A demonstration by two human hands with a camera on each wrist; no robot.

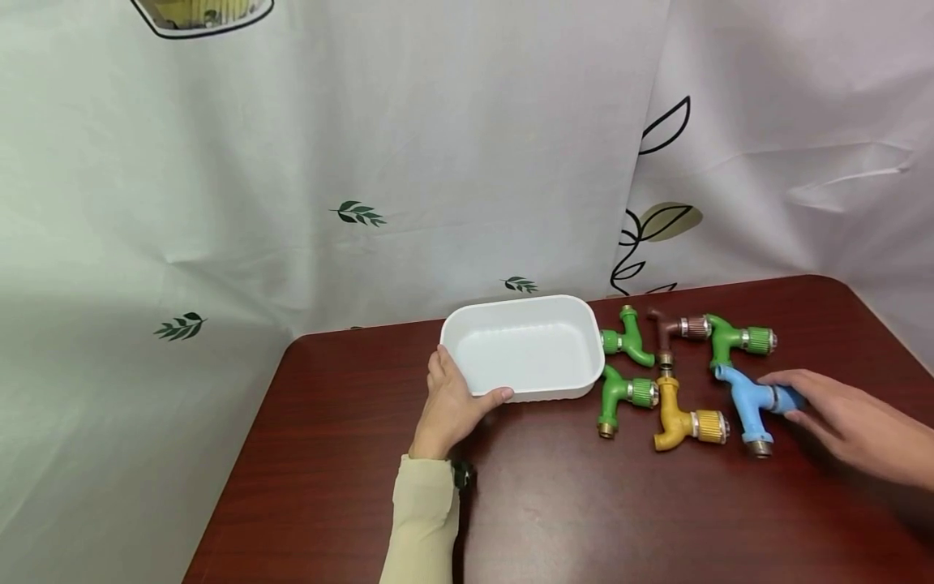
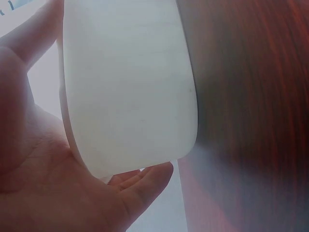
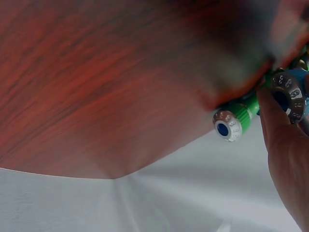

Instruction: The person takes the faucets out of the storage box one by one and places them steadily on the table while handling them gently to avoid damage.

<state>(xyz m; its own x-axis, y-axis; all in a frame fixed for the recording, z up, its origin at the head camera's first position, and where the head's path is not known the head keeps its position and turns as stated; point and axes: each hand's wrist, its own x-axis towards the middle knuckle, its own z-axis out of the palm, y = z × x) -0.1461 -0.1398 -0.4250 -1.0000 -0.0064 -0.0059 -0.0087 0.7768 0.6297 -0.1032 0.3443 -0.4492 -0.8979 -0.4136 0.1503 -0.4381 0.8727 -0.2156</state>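
Observation:
At the near left corner of a white plastic tray (image 1: 525,357), my left hand (image 1: 447,410) holds the rim, thumb along the front and fingers round the left side. The left wrist view shows the tray's outer wall (image 2: 128,87) between thumb and fingers. My right hand (image 1: 850,418) grips the handle of a light blue tap (image 1: 747,401), whose spout points up and left. In the right wrist view, the numbered end of that blue tap (image 3: 289,92) shows beside my fingers, with a green tap (image 3: 236,120) just beyond.
Right of the tray lie green taps (image 1: 633,337) (image 1: 616,397) (image 1: 724,337), a brown tap (image 1: 666,331) and a yellow tap (image 1: 674,418). The dark red wooden table (image 1: 336,454) meets a white patterned cloth (image 1: 438,162) along its back edge.

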